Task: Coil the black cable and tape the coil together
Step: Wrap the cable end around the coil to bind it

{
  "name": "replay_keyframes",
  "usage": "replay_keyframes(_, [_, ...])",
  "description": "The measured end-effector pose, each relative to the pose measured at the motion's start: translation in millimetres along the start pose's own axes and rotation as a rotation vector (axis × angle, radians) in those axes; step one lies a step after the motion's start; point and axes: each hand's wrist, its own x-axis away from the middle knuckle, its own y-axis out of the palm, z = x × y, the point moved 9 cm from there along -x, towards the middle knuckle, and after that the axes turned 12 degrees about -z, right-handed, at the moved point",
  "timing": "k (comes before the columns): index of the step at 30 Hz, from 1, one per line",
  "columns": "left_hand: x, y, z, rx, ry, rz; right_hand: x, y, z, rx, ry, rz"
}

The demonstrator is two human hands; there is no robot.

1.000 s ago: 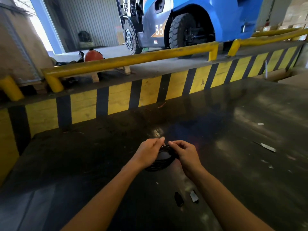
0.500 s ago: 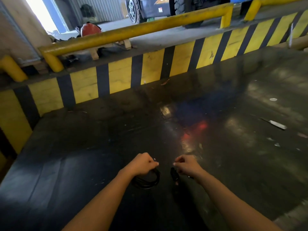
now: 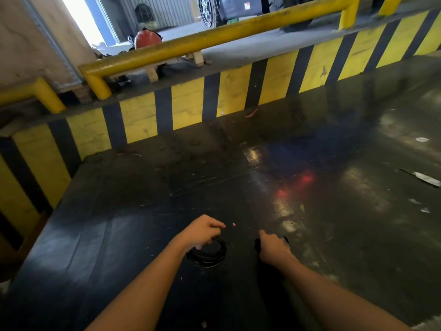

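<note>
The black cable [image 3: 207, 255] is wound into a small coil that hangs just above the dark table [image 3: 119, 235]. My left hand [image 3: 202, 231] grips the coil at its top left, fingers closed over the strands. About a hand's width to the right, my right hand [image 3: 273, 248] is down on the table, its fingers curled around a small black object [image 3: 257, 244]. Most of that object is hidden under the hand, and I cannot tell what it is.
A flat white strip [image 3: 427, 179] and small white scraps [image 3: 422, 139] lie at the table's right side. A yellow-and-black striped wall [image 3: 188, 103] runs along the far edge. A yellow rail [image 3: 214, 37], a red object [image 3: 145, 38] and a vehicle wheel [image 3: 206, 10] stand behind it.
My hands parted: the left kept the coil and lowered it toward me, the right let go and dropped onto the small black object. The view tilted down.
</note>
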Motion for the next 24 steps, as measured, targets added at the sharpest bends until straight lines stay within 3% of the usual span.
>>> replay_keyframes(8, [0.6,-15.6,20.9,0.069,0.048,0.081,-10.3,-6.1,-0.4,-0.012,-0.034,-0.017])
replay_keyframes(12, [2.9,-24.1,34.0,0.071,0.107,0.075,-2.8,-66.4,-26.3,-0.174,-0.222,0.118])
replay_keyframes(15, [3.4,-24.2,43.9,0.086,0.134,-0.032,20.5,-134.4,-47.9,-0.421,-0.405,0.203])
replay_keyframes(19, [4.6,-32.1,66.6,0.184,0.210,-0.069,54.1,-185.6,-72.7,-0.552,-0.615,0.163])
replay_keyframes(24, [12.9,-54.9,97.2,0.380,0.318,-0.040,68.0,-214.3,-79.4,-0.502,-0.675,0.095])
